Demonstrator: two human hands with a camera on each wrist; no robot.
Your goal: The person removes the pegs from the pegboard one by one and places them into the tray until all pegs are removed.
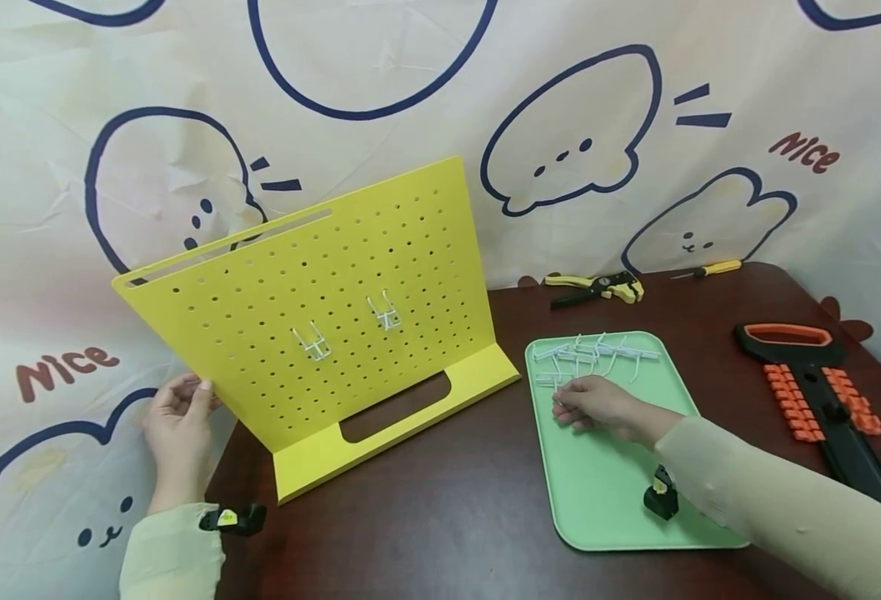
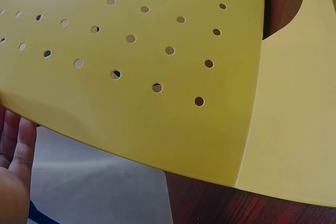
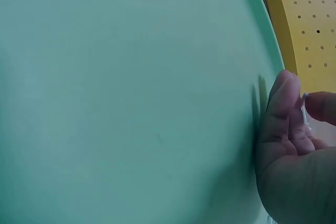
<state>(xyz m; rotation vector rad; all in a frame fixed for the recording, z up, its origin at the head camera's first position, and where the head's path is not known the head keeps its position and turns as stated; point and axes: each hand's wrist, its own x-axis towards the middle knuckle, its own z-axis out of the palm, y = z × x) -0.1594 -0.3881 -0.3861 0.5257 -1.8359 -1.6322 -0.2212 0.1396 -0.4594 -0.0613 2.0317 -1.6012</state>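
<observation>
A yellow pegboard [image 1: 320, 275] stands tilted on its bent base at the left of the table. Two white wire hooks, a left one [image 1: 314, 343] and a right one [image 1: 384, 313], hang in its holes. My left hand [image 1: 177, 429] holds the board's left edge, thumb in front and the other fingers partly hidden behind. Over the green tray [image 1: 598, 508], my right hand [image 1: 601, 404] pinches a white wire hook [image 3: 304, 99] between thumb and finger, mostly covered by them. Several more white hooks [image 1: 593, 354] lie at the tray's far end, just beyond that hand.
Behind the tray lie a yellow-and-black wire stripper [image 1: 598, 287] and a yellow-handled screwdriver [image 1: 713, 268]. A black tool holder with orange pieces [image 1: 823, 400] is at the right. A printed cloth [image 1: 410, 142] hangs behind the brown table [image 1: 410, 533].
</observation>
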